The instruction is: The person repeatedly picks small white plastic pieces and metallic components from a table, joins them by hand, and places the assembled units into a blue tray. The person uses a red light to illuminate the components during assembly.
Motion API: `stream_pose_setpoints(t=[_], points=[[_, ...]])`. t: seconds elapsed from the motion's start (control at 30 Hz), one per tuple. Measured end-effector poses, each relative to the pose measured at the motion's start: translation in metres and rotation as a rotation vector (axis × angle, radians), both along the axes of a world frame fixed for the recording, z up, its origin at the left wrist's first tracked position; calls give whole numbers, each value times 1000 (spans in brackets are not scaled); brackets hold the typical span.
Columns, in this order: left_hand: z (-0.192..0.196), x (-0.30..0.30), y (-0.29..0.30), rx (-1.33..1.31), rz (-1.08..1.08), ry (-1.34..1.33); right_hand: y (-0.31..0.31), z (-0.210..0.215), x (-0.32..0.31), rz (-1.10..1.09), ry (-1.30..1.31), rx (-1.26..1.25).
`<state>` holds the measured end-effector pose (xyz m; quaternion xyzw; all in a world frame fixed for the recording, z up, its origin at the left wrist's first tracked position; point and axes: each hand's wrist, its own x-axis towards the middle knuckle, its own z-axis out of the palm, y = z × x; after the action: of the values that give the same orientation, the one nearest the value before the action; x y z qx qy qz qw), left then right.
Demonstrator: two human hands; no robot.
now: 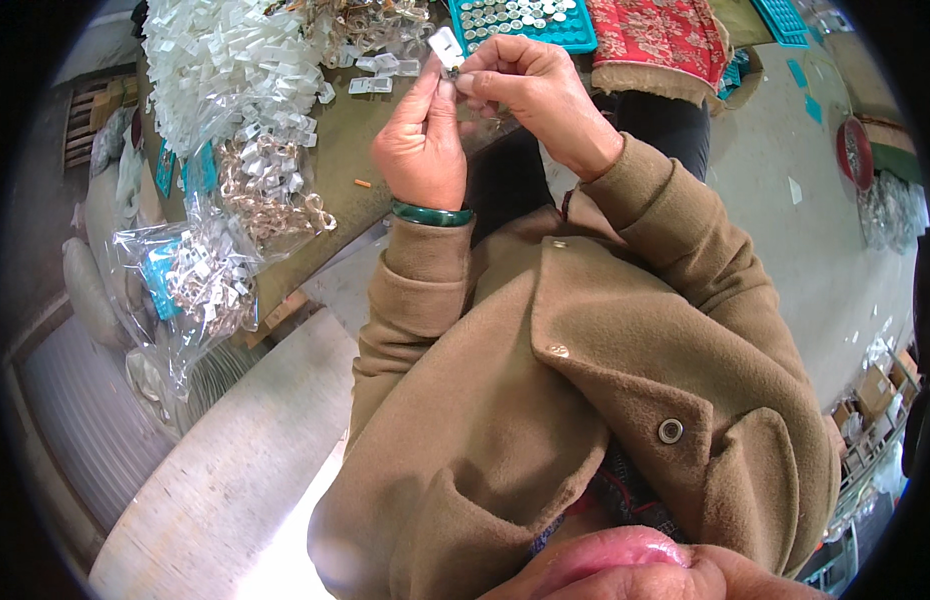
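Above the table edge, my left hand [422, 150] pinches a small white plastic piece [446, 46] between thumb and fingertips; a green bangle [432, 214] circles its wrist. My right hand [547, 98] meets it from the right, its thumb and forefinger pressed together at the lower end of the white piece. What the right fingertips grip is too small to make out. Just behind the hands lies a turquoise tray [582, 36] holding several round silvery discs. Two or three white pieces [373, 85] lie loose on the table to the left.
A large heap of white plastic pieces [225, 75] covers the table's left. Tan cords [260, 190] and a transparent bag [210, 270] of corded white pieces sit at its near edge. A red patterned cloth [653, 45] is at right. An orange stick [363, 183] lies on the table.
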<state>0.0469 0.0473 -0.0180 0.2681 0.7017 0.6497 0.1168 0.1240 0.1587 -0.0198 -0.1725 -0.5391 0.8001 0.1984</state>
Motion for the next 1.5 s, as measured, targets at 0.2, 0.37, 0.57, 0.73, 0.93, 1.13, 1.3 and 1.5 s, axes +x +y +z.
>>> stream_pose_setpoints(t=[0.2, 0.37, 0.57, 0.73, 0.93, 1.13, 1.3, 1.5], points=[[9, -7, -6, -121, -69, -204, 2, 0, 4, 22, -87, 181], [12, -9, -6, -67, -28, -335, 5, 2, 12, 109, -38, 215], [18, -13, -12, 62, -60, -632, 6, -3, 9, -76, 133, 410], [18, -18, -11, 240, -109, -970, 1, -3, 13, -124, 151, 624], [9, -19, -9, 333, -40, -1191, -4, -6, 10, -254, 301, 894], [2, -27, -12, 432, -164, -1470, -6, -13, 16, -233, 143, 759], [-5, -23, -10, 345, -194, -1502, 3, -11, 28, -287, -23, 977], [-6, -20, -4, 130, -217, -1123, 48, 3, 42, -439, -235, 1079]])
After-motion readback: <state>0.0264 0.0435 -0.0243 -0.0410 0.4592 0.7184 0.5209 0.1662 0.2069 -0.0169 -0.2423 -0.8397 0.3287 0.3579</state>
